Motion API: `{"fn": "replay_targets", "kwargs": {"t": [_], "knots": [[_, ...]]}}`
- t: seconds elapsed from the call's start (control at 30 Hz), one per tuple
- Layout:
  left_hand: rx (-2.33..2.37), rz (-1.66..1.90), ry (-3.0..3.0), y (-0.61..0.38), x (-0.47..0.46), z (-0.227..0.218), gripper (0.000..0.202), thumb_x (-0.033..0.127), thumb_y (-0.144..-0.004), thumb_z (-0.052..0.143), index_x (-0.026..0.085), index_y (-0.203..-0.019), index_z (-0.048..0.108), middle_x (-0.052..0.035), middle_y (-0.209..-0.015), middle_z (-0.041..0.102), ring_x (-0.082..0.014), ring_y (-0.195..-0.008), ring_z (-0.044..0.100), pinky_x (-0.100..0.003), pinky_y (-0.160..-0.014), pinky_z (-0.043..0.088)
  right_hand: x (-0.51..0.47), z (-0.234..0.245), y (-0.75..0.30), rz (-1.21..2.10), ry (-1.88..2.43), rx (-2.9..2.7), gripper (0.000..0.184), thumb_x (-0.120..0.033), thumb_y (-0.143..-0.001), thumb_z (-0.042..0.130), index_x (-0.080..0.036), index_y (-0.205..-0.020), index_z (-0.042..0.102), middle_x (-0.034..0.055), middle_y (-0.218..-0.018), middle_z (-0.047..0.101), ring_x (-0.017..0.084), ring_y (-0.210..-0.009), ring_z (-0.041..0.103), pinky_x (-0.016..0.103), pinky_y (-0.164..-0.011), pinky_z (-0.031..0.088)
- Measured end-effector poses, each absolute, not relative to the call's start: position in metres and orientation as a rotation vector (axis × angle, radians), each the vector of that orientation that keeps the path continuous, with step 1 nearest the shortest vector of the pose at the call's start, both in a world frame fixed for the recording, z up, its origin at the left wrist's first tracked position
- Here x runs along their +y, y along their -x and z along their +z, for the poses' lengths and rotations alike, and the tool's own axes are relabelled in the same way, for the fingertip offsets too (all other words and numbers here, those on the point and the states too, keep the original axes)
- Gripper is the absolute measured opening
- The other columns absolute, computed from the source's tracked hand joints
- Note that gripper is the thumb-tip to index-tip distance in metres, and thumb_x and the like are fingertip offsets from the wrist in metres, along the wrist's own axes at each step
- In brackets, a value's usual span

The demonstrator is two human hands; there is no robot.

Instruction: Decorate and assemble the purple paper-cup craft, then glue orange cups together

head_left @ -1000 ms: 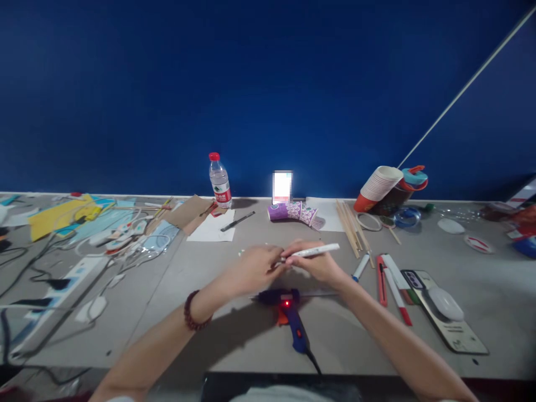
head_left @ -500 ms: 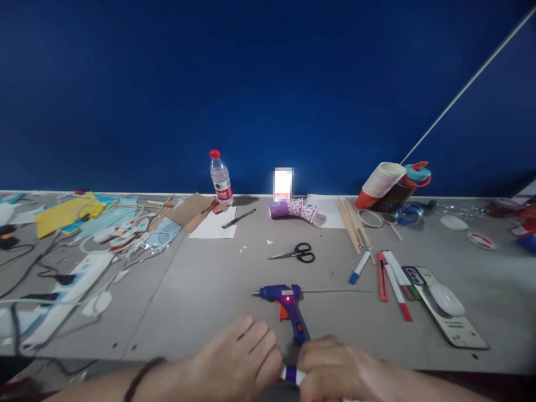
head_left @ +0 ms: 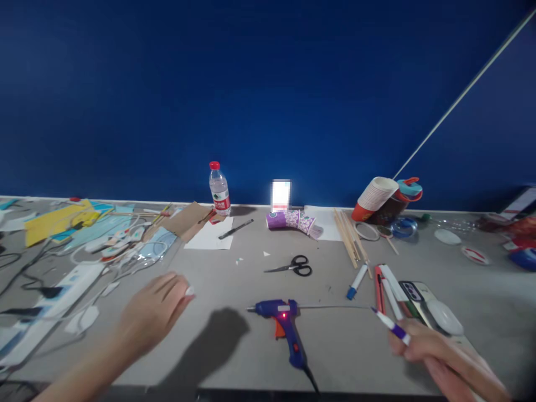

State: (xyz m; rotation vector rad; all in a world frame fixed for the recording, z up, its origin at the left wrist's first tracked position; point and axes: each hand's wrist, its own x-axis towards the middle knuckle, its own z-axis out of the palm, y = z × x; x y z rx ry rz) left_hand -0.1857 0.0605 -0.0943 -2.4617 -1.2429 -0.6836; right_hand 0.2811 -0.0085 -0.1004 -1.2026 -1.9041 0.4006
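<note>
My right hand (head_left: 422,346) grips an uncapped marker (head_left: 393,326) with a white nose, a purple band and a dark purple tip pointing up and left. The marker is held above the phone (head_left: 425,293) and the pens on the right. Farther left, my left hand (head_left: 157,307) is closed above the table, with a small white piece (head_left: 190,291) showing between its fingertips. It looks like the marker's cap. Between the hands lies a blue glue gun (head_left: 285,329) with an orange trigger, a lit red light and a glue stick in its back.
Black-handled scissors (head_left: 293,267) lie behind the glue gun. At the back stand a water bottle (head_left: 220,192) and stacked paper cups (head_left: 374,195); purple patterned cups (head_left: 288,220) lie on their side. A power strip (head_left: 54,307) with cables is at left, wooden sticks (head_left: 349,240) at right.
My hands were together at the front edge around the marker. They have moved apart, left hand to the left with the small white piece, right hand to the right with the marker, its tip now bare.
</note>
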Motion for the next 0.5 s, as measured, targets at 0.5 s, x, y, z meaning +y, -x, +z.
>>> {"fn": "replay_targets", "kwargs": {"t": [0.5], "knots": [[-1.642,-0.767,3.134,0.081,0.177,-0.166,0.019,0.036,-0.086,0.046,0.020,-0.084,0.056,-0.0034,-0.083,0.065,-0.0185,-0.077,0.059,-0.028,-0.070,0.042,0.148,-0.150,-0.147,0.969,1.185,-1.951,0.023,-0.032,-0.087,0.051,-0.024,-0.109,0.055,0.0058,-0.099,0.067,0.023,-0.085,0.062,0.036,-0.079,0.045]]}}
